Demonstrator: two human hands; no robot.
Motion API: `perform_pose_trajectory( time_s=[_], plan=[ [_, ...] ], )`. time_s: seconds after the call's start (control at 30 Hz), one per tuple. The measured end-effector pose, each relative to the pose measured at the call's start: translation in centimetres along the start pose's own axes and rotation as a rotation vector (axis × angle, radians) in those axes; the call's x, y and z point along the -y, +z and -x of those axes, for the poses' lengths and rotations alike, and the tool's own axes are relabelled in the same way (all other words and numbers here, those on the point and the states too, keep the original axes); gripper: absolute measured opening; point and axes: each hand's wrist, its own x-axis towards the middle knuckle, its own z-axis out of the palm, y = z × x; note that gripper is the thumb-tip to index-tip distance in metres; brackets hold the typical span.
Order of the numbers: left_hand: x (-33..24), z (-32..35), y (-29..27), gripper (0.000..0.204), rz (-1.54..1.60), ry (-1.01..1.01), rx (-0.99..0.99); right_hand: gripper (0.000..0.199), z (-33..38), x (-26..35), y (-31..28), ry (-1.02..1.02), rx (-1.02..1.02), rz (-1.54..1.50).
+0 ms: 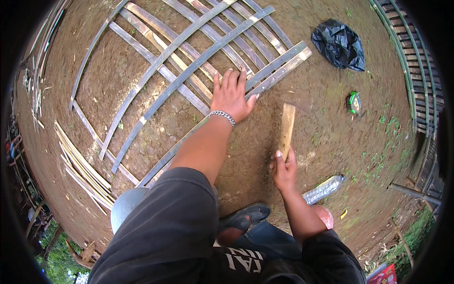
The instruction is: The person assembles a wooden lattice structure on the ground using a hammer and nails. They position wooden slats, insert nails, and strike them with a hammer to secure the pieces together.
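Note:
My left hand [231,97], with a chain bracelet at the wrist, lies on the near edge of a lattice of flat bamboo slats [177,81] on the ground. Its fingers are stretched out over the slat ends beside a corner where two slats run side by side. To its right, my right hand [284,171] is wrapped around the lower part of a wooden-handled tool [287,127], held upright in the picture. The tool's head is a faint blur at the top of the handle, so I cannot make out its kind. The tool is apart from the lattice.
A black plastic bag [338,45] and a green tape measure [353,102] lie on the dirt to the right. Near my right forearm is a clear plastic bottle [324,189]. Thin bamboo strips [85,165] lie at left. A bamboo rack [421,66] stands at far right.

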Motion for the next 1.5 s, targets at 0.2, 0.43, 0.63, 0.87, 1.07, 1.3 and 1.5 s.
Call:
perform_pose_trajectory(
  time_s=[0.2,0.43,0.63,0.87,1.07,1.3,1.5],
  plan=[
    [0.6,0.2,0.6,0.076,0.002,0.048,-0.062,0.026,0.3,0.8,4.4,0.199,0.072,-0.403],
    [0.5,-0.1,0.9,0.073,-0.002,0.082,-0.105,0.019,1.1,2.7,6.5,0.267,0.147,-0.510],
    [0.5,-0.1,0.9,0.072,0.000,0.103,-0.105,0.020,0.9,2.9,8.0,0.282,0.118,-0.622],
    [0.5,0.0,0.9,0.070,-0.011,0.100,-0.097,0.016,1.0,3.1,8.6,0.291,0.105,-0.661],
    [0.7,0.0,1.1,0.070,-0.020,0.122,-0.123,0.013,0.9,2.8,9.0,0.278,0.115,-0.685],
    [0.6,0.0,0.9,0.071,-0.014,0.120,-0.124,0.010,0.9,2.9,9.2,0.278,0.111,-0.683],
    [0.4,-0.1,1.2,0.071,-0.030,0.123,-0.127,0.015,0.6,2.6,8.3,0.271,0.110,-0.615]
  ],
)
